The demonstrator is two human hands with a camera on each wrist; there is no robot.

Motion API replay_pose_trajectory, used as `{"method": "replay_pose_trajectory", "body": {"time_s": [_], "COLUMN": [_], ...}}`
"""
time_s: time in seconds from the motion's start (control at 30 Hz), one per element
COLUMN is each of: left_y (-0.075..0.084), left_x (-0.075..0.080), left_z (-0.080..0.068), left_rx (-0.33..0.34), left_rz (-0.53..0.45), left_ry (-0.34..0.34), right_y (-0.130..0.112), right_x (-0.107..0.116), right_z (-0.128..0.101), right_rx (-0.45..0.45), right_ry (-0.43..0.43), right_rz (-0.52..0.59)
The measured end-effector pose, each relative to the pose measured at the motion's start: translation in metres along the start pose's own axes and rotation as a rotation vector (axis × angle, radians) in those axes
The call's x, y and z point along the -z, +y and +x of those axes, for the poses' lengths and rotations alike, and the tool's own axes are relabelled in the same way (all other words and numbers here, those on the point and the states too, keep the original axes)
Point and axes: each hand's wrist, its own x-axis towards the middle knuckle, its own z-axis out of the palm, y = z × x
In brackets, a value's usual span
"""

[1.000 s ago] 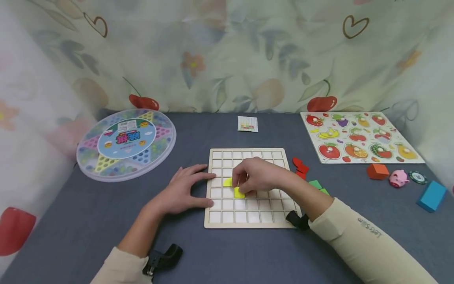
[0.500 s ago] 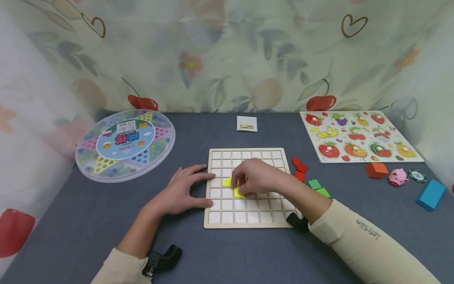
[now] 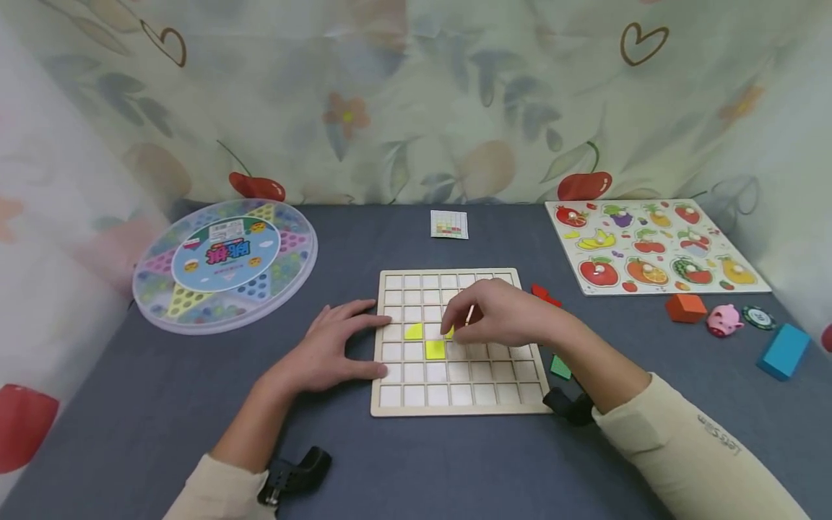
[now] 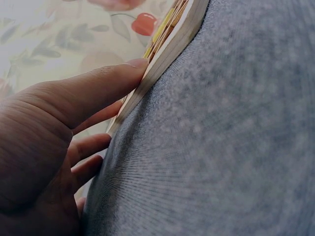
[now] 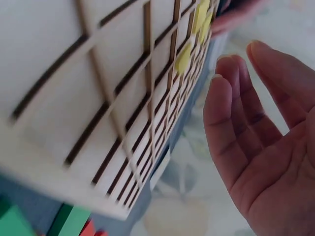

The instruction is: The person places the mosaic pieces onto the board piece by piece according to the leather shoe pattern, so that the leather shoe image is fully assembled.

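- Yellow pieces lie in the wooden grid board, mid-worktop.
- Right hand hovers over the board's centre with fingers relaxed, holding nothing.
- Left hand lies flat, thumb and fingers touching the board's left edge.
- Red pieces and a green piece sit just right of the board.
- Fruit puzzle lies far right.

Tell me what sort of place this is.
Likely a small tabletop play corner set up for games: a grey cloth table walled by fruit-print curtains, with a wooden grid board, a round marble game and a fruit peg puzzle.
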Motion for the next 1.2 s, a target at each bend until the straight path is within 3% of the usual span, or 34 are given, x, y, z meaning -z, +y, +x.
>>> {"method": "replay_pose_trajectory", "body": {"time_s": [0.33, 0.7, 0.93, 1.2], "left_y": [-0.001, -0.001, -0.002, -0.002], "left_x": [-0.002, -0.002, -0.003, -0.002], "left_z": [-0.002, -0.001, -0.001, -0.001], "left_rx": [-0.012, -0.003, -0.011, -0.011], "left_rz": [-0.004, -0.004, -0.01, -0.01], "left_ry": [0.021, 0.011, 0.014, 0.015], "right_y": [0.027, 0.056, 0.073, 0.085], "right_x": [0.017, 0.026, 0.027, 0.025], "right_z": [-0.036, -0.074, -0.09, -0.095], "right_rx": [-0.042, -0.15, -0.212, -0.22], "right_ry": [0.032, 0.045, 0.063, 0.082], "right_rz": [0.028, 0.073, 0.0, -0.111]}}
